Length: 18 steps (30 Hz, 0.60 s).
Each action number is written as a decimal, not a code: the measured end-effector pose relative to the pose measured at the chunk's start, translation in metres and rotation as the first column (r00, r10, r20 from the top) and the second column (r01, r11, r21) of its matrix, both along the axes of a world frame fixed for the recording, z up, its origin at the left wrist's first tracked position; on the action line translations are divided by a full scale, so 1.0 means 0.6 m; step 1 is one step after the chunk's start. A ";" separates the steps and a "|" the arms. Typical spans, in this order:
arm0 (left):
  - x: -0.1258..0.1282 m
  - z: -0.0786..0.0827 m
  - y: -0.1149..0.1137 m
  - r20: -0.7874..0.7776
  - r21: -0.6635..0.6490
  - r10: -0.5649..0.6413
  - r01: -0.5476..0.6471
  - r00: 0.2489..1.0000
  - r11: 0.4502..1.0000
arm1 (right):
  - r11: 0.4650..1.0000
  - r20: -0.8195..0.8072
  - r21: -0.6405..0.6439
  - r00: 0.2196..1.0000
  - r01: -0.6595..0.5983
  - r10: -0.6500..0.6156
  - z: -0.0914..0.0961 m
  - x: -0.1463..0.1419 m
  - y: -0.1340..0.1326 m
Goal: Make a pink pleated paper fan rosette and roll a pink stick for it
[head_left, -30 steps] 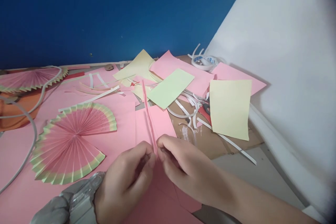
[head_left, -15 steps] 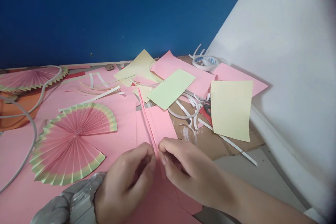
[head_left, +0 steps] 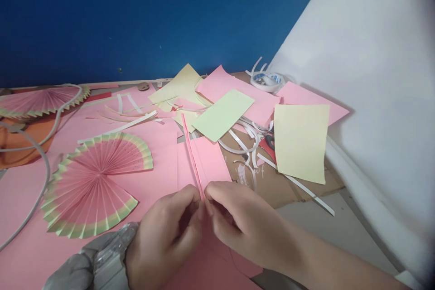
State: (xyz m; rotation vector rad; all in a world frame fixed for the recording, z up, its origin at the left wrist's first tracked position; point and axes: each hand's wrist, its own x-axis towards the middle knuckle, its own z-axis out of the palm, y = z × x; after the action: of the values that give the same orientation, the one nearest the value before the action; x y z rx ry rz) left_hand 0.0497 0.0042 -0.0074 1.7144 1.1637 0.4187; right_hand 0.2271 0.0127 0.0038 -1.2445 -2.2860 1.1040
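Observation:
Between my hands a narrow folded strip of pink paper [head_left: 192, 158] points away from me, its far end near the scraps. My left hand [head_left: 170, 231] pinches its near part from the left, with a grey sleeve at the wrist. From the right, my right hand [head_left: 241, 222] grips the same part with thumb and curled fingers. The fingertips nearly meet and hide the strip's near end. Beneath lie sheets of pink paper [head_left: 163, 163]. Left of my hands rests a pleated paper fan [head_left: 98, 172] with a pink middle and a yellow-green rim.
Green [head_left: 224, 115] and pale yellow paper [head_left: 301, 142] lie beyond and to the right. Behind them are white tape rolls [head_left: 267, 80], paper strips and partly hidden scissors [head_left: 269, 140] on cardboard [head_left: 285, 190]. A white cable [head_left: 45, 167] curves at left near another fan [head_left: 41, 102].
My hands stay on the pink strip, with the fingertips drawn slightly closer together around it. The whole view has shifted a little; the other things lie as before.

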 end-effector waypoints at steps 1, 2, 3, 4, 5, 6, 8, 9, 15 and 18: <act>0.000 -0.001 -0.001 -0.029 0.018 -0.005 0.005 1.000 1.000 | 1.000 0.012 0.013 1.000 -0.006 0.005 -0.002 -0.001 -0.001; 0.001 -0.002 -0.001 -0.061 0.040 -0.013 0.015 0.998 0.999 | 1.000 0.025 0.023 1.000 -0.012 0.012 -0.003 -0.001 -0.001; 0.002 -0.002 -0.002 -0.099 0.065 -0.021 0.028 0.995 0.998 | 0.999 0.038 0.031 0.999 -0.020 0.018 -0.004 -0.001 -0.002; 0.004 -0.002 -0.003 -0.140 0.095 -0.025 0.039 0.990 0.995 | 0.999 0.053 0.039 0.998 -0.023 0.021 -0.005 -0.001 -0.002; 0.005 -0.001 -0.004 -0.182 0.130 -0.025 0.049 0.983 0.990 | 0.999 0.068 0.048 0.997 -0.025 0.022 -0.005 -0.002 -0.002; 0.007 0.001 -0.005 -0.220 0.174 -0.011 0.050 0.975 0.984 | 0.998 0.081 0.056 0.996 -0.024 0.019 -0.005 -0.002 -0.002; 0.010 0.004 -0.008 -0.283 0.281 0.051 0.032 0.958 0.959 | 0.997 0.099 0.069 0.995 -0.017 0.010 -0.005 -0.002 -0.002; 0.012 0.006 -0.010 -0.305 0.336 0.086 0.023 0.948 0.942 | 0.997 0.105 0.074 0.994 -0.014 0.006 -0.005 -0.003 -0.002; 0.013 0.012 -0.017 -0.339 0.571 0.184 0.046 0.922 0.819 | 0.929 0.180 0.363 0.984 -0.074 0.007 -0.014 -0.015 -0.010; 0.013 0.014 -0.016 -0.277 0.661 0.203 0.033 0.939 0.750 | 0.841 0.231 0.526 0.973 -0.129 0.005 -0.016 -0.020 -0.012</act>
State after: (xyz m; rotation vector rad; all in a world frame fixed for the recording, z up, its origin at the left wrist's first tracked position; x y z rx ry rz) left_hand 0.0577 -0.0052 0.0012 2.4278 1.4530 0.6756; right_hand 0.2153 0.0057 -0.0056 -1.0948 -2.5635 0.2876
